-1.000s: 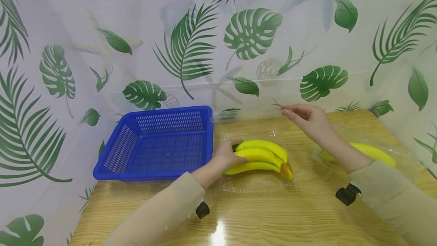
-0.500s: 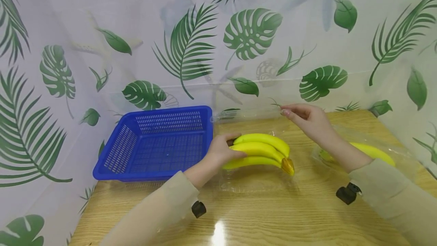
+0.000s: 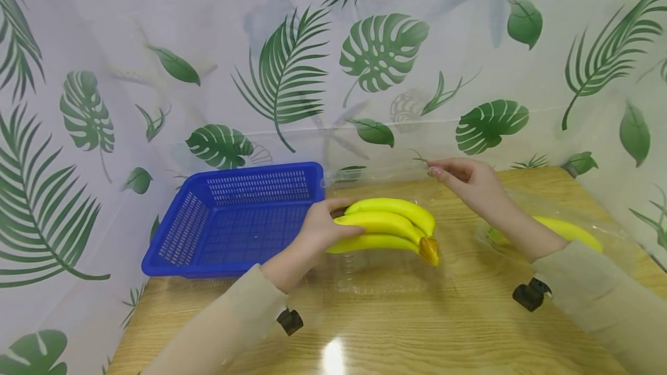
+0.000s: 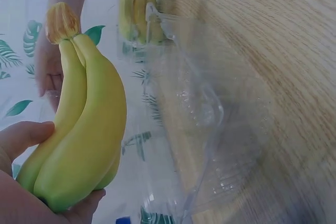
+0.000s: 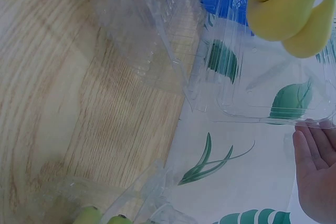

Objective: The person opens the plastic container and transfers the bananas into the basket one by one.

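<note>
My left hand (image 3: pixel 315 227) grips a bunch of yellow bananas (image 3: pixel 388 223) by its lower end, thumb on one side and fingers round the other. The brown stem end points right in the head view and upward in the left wrist view. Below the bunch lies the base of a clear plastic clamshell box (image 3: pixel 385 282) on the table. Its raised lid (image 5: pixel 254 77) stands up behind, and my right hand (image 3: pixel 471 184) pinches the lid's edge between thumb and fingers.
A blue perforated basket (image 3: pixel 234 173) stands left of the clamshell box, with nothing visible in it. At the right, partly behind my right forearm, another clear box holds more bananas (image 3: pixel 570 233). A leaf-printed sheet (image 3: pixel 292 120) hangs behind the wooden table (image 3: pixel 417 328).
My left hand has lifted the bananas from the clear box's base and drawn them slightly left towards the basket. The right hand has stayed at the lid's edge.
</note>
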Available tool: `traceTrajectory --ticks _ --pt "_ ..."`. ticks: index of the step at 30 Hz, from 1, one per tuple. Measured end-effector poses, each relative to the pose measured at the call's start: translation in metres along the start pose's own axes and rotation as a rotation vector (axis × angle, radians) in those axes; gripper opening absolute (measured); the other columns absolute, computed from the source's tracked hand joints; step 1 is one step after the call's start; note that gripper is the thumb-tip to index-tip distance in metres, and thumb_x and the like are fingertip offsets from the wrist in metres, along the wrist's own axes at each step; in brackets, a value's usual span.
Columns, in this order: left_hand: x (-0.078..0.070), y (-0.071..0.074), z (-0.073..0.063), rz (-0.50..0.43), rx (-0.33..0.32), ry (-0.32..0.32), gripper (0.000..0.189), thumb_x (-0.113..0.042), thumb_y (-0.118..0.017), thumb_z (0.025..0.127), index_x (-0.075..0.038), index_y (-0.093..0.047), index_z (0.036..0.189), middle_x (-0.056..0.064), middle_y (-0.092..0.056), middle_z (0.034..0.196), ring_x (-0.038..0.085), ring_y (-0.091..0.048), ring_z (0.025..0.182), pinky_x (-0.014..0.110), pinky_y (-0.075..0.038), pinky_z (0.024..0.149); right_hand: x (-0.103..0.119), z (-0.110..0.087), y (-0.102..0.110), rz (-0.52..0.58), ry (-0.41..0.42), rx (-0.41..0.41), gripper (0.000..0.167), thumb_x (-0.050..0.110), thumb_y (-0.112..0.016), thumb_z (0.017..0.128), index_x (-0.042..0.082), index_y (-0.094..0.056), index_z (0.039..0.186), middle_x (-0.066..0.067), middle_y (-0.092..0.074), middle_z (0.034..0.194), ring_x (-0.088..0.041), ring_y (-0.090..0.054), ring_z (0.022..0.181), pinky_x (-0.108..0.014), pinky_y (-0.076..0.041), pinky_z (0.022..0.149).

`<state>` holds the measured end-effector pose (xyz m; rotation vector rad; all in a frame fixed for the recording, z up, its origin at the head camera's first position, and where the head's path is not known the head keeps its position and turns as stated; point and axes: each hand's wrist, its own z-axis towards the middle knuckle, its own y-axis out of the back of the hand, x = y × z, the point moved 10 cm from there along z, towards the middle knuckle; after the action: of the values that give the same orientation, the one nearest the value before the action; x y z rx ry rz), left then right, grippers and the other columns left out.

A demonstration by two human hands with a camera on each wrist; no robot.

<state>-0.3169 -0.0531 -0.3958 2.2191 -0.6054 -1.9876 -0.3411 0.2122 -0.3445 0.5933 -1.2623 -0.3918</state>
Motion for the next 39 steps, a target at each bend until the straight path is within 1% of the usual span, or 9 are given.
traceTrajectory --ticks 5,8,11,13,17,22,24,27,39 --pt "-0.006 0.008 -0.005 0.001 -0.002 -0.009 0.065 -0.001 -0.086 0.084 -0.005 -0.064 0.146 0.015 -0.068 0.145 0.032 -0.064 0.132 0.04 -0.058 0.109 0.001 -0.001 -0.001 0.013 0.008 0.001 0.047 0.037 -0.053 0.113 0.004 -0.064 0.144 -0.02 -0.07 0.14 -0.035 -0.069 0.126 0.003 -0.046 0.087" --pt "-0.009 0.012 -0.008 -0.015 0.005 -0.002 0.065 -0.001 -0.086 0.085 -0.008 -0.064 0.146 0.014 -0.068 0.145 0.03 -0.065 0.13 0.039 -0.06 0.107 0.001 -0.001 0.0 0.014 0.016 -0.006 0.046 0.036 -0.054 0.112 0.004 -0.065 0.144 -0.02 -0.071 0.139 -0.009 -0.071 0.115 0.003 -0.046 0.087" --pt "-0.013 0.016 -0.013 -0.039 0.013 0.009 0.064 -0.002 -0.086 0.086 -0.011 -0.065 0.146 0.013 -0.068 0.145 0.029 -0.066 0.127 0.037 -0.062 0.103 0.001 -0.001 0.0 0.019 0.023 -0.01 0.046 0.036 -0.055 0.112 0.004 -0.065 0.143 -0.021 -0.071 0.138 0.017 -0.06 0.103 0.003 -0.046 0.087" --pt "-0.017 0.018 -0.015 -0.048 0.016 0.005 0.064 -0.002 -0.085 0.087 -0.012 -0.065 0.146 0.013 -0.068 0.145 0.029 -0.066 0.126 0.035 -0.062 0.101 0.001 0.0 0.0 0.021 0.025 -0.011 0.046 0.036 -0.055 0.112 0.004 -0.065 0.143 -0.021 -0.071 0.138 0.025 -0.054 0.099 0.003 -0.046 0.087" --pt "-0.024 0.023 -0.021 -0.069 0.023 -0.001 0.064 0.0 -0.085 0.087 -0.014 -0.065 0.146 0.011 -0.067 0.145 0.027 -0.067 0.124 0.033 -0.063 0.097 0.0 -0.001 0.0 0.011 0.025 -0.017 0.045 0.035 -0.056 0.112 0.004 -0.066 0.143 -0.021 -0.071 0.138 0.02 -0.058 0.102 0.003 -0.046 0.087" --pt "-0.031 0.028 -0.026 -0.076 0.031 0.0 0.065 0.0 -0.085 0.087 -0.017 -0.065 0.147 0.009 -0.067 0.146 0.026 -0.067 0.122 0.031 -0.064 0.094 0.002 -0.001 0.001 0.009 0.033 -0.02 0.044 0.033 -0.056 0.112 0.003 -0.066 0.142 -0.021 -0.072 0.137 -0.016 -0.072 0.116 0.003 -0.046 0.087" --pt "-0.035 0.03 -0.029 -0.069 0.031 -0.001 0.066 -0.002 -0.085 0.087 -0.018 -0.064 0.148 0.008 -0.066 0.147 0.025 -0.067 0.122 0.031 -0.064 0.095 0.003 -0.001 0.001 0.011 0.037 -0.02 0.044 0.033 -0.056 0.112 0.002 -0.066 0.142 -0.021 -0.072 0.137 -0.01 -0.072 0.114 0.003 -0.046 0.087" --pt "-0.039 0.034 -0.032 -0.07 0.033 -0.008 0.066 -0.003 -0.085 0.088 -0.019 -0.063 0.149 0.008 -0.065 0.149 0.025 -0.067 0.123 0.031 -0.064 0.096 0.003 -0.001 0.001 0.011 0.038 -0.025 0.044 0.033 -0.056 0.112 0.001 -0.066 0.141 -0.021 -0.072 0.136 0.014 -0.063 0.104 0.004 -0.046 0.086" --pt "-0.057 0.059 -0.038 -0.071 0.024 -0.045 0.067 -0.006 -0.084 0.09 -0.019 -0.061 0.151 0.005 -0.064 0.151 0.023 -0.066 0.123 0.027 -0.062 0.095 0.004 0.0 0.001 0.019 0.056 -0.029 0.043 0.032 -0.058 0.111 0.001 -0.067 0.14 -0.022 -0.071 0.138 0.024 -0.054 0.099 0.003 -0.047 0.086"
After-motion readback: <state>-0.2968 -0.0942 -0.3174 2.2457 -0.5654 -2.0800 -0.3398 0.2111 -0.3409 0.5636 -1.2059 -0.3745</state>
